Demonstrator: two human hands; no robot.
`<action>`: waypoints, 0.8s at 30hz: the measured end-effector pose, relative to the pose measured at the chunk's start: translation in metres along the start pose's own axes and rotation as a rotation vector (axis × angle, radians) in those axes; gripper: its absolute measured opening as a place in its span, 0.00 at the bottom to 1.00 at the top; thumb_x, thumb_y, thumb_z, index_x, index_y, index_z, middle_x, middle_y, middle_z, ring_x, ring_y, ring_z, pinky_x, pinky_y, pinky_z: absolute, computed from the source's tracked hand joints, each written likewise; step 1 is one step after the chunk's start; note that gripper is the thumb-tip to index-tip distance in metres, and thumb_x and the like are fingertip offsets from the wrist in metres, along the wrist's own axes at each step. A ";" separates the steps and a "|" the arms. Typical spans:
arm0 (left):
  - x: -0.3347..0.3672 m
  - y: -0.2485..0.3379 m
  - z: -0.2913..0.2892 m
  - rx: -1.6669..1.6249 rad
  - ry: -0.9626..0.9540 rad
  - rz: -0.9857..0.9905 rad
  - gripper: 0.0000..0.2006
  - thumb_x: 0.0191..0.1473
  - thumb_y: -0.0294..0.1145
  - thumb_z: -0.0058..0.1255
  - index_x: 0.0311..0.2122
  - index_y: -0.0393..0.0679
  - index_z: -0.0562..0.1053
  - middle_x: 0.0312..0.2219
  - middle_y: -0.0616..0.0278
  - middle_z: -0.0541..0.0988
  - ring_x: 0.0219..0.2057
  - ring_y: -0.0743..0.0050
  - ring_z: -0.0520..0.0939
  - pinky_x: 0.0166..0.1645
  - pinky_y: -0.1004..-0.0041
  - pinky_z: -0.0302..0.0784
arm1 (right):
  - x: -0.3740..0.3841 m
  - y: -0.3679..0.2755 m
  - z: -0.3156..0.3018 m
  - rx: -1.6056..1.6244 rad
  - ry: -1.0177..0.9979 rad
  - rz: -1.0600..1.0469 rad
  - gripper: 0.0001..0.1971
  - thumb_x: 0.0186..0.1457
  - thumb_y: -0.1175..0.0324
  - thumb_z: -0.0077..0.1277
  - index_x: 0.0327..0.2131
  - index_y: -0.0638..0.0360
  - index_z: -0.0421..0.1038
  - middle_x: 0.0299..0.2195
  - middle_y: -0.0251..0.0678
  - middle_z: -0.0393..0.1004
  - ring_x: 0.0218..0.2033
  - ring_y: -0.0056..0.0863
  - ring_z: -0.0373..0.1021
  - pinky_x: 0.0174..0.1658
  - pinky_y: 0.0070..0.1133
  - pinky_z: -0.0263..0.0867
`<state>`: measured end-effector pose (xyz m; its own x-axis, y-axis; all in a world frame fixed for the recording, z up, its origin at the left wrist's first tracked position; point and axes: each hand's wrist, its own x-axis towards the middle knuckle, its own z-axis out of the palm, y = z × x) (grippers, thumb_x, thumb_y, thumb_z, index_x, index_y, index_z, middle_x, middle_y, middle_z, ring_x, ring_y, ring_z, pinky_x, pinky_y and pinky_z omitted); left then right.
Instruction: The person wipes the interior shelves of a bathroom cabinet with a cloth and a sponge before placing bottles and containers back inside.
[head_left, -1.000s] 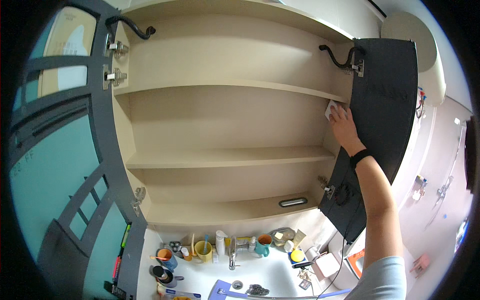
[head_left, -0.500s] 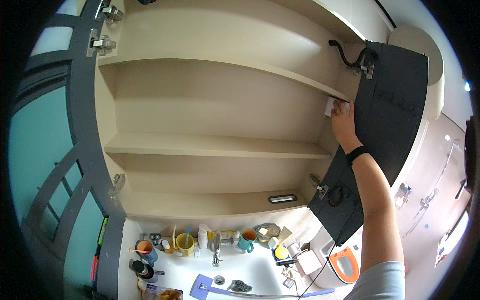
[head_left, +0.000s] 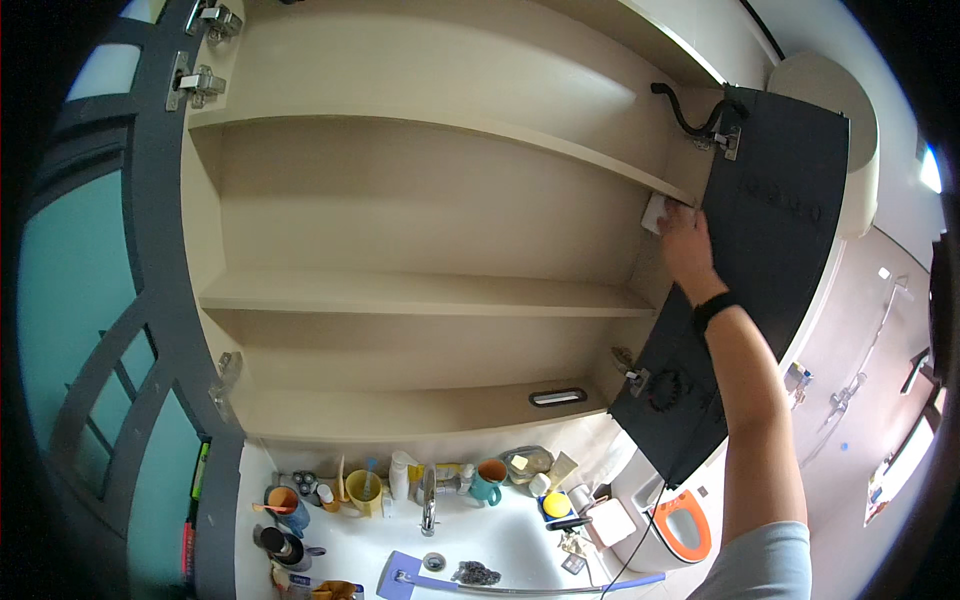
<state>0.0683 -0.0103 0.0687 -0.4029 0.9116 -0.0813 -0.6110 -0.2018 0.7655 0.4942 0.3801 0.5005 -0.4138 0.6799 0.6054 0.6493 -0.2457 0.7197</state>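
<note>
My right hand, with a black band on its wrist, reaches deep into a wall cabinet with its doors open. Its fingers rest at a small white square piece in the right corner, just under the upper shelf. The fingers are slightly blurred and partly cover the piece; whether they grip it or only touch it I cannot tell. Close beside the hand on its right hangs the dark cabinet door, with a black cable curving near its upper hinge. My left hand is out of view.
A sink faucet stands below, with a yellow cup, a teal mug and bottles along the ledge. A lower shelf crosses the cabinet. On the left is another dark door; an orange-seated toilet is lower right.
The whole scene has shifted slightly left in view. My right hand has turned a little at the wrist, its fingers still at the white piece.
</note>
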 end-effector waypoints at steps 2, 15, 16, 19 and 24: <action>0.006 -0.002 -0.004 0.063 -0.058 0.015 0.09 0.55 0.24 0.36 0.41 0.37 0.65 0.17 0.70 0.61 0.13 0.86 0.56 0.18 0.83 0.55 | 0.002 0.007 -0.006 0.005 0.093 0.039 0.16 0.51 0.69 0.39 0.44 0.61 0.66 0.53 0.40 0.57 0.54 0.37 0.52 0.53 0.34 0.50; 0.000 0.002 0.004 0.202 0.057 0.054 0.11 0.53 0.25 0.38 0.43 0.37 0.65 0.29 0.62 0.70 0.23 0.78 0.70 0.24 0.79 0.69 | -0.021 -0.045 -0.040 0.417 -0.136 0.308 0.27 0.39 0.62 0.56 0.44 0.64 0.64 0.47 0.49 0.61 0.48 0.43 0.56 0.51 0.32 0.54; -0.001 0.001 0.000 0.170 0.061 0.038 0.12 0.53 0.26 0.39 0.44 0.38 0.64 0.30 0.62 0.71 0.24 0.78 0.71 0.25 0.79 0.69 | -0.020 -0.045 -0.045 0.597 -0.206 0.373 0.30 0.37 0.61 0.57 0.45 0.65 0.62 0.45 0.50 0.62 0.48 0.44 0.56 0.50 0.33 0.55; -0.001 -0.013 -0.032 0.125 0.066 -0.041 0.15 0.53 0.29 0.41 0.47 0.39 0.62 0.34 0.60 0.71 0.29 0.76 0.73 0.28 0.79 0.71 | -0.011 -0.041 -0.026 0.833 -0.067 0.506 0.30 0.39 0.61 0.55 0.47 0.64 0.60 0.44 0.51 0.62 0.47 0.46 0.57 0.50 0.35 0.55; 0.005 -0.009 -0.022 0.133 0.043 -0.036 0.14 0.53 0.28 0.40 0.46 0.39 0.63 0.33 0.61 0.71 0.28 0.77 0.72 0.27 0.79 0.70 | 0.022 -0.054 0.010 0.970 0.193 0.749 0.29 0.44 0.61 0.52 0.49 0.62 0.57 0.46 0.52 0.60 0.47 0.47 0.56 0.51 0.35 0.54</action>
<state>0.0567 -0.0115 0.0474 -0.4124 0.9009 -0.1356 -0.5316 -0.1171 0.8389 0.4564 0.4151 0.4716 0.2286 0.4596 0.8582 0.9358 0.1391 -0.3238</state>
